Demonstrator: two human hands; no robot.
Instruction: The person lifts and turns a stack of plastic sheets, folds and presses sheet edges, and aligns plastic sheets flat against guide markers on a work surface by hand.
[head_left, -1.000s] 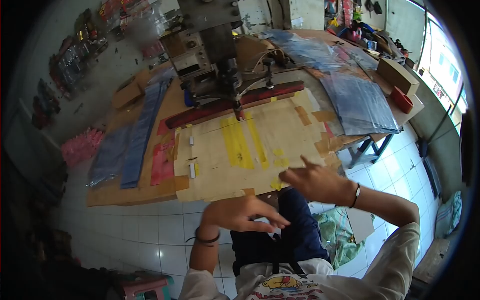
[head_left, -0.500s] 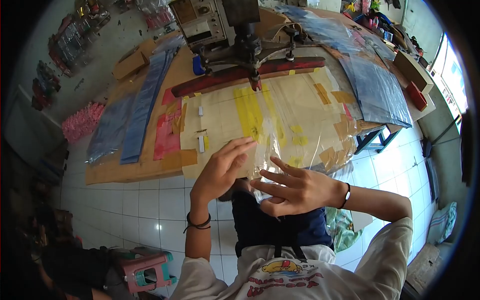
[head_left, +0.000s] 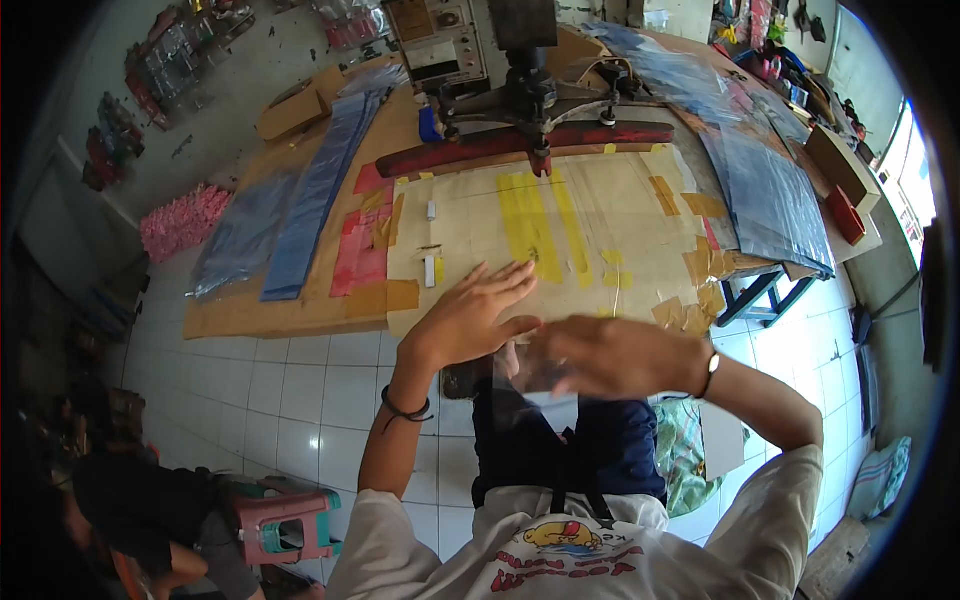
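My left hand [head_left: 472, 318] lies over the front edge of the taped, cream-coloured board [head_left: 470, 220], its fingers stretched out and the thumb pointing right. Close beside it, my right hand [head_left: 625, 357] is smeared by motion, so its grip is unclear. Below and between the two hands, a piece of clear plastic film [head_left: 518, 385] hangs in front of my dark trousers, partly hidden by the right hand. Yellow tape strips [head_left: 527, 225] run across the board beyond my fingers.
A long dark-red press bar [head_left: 600, 133] on a metal frame spans the board's back. Blue plastic sheets [head_left: 325, 195] lie at left, with a stack of clear bluish film [head_left: 770, 190] at right. A person in black [head_left: 150, 500] is beside a pink-green stool [head_left: 290, 525].
The clear film has come off the middle of the board toward me. My left hand has flattened and shifted slightly right; my right hand is now moving, and the whole view has shifted.
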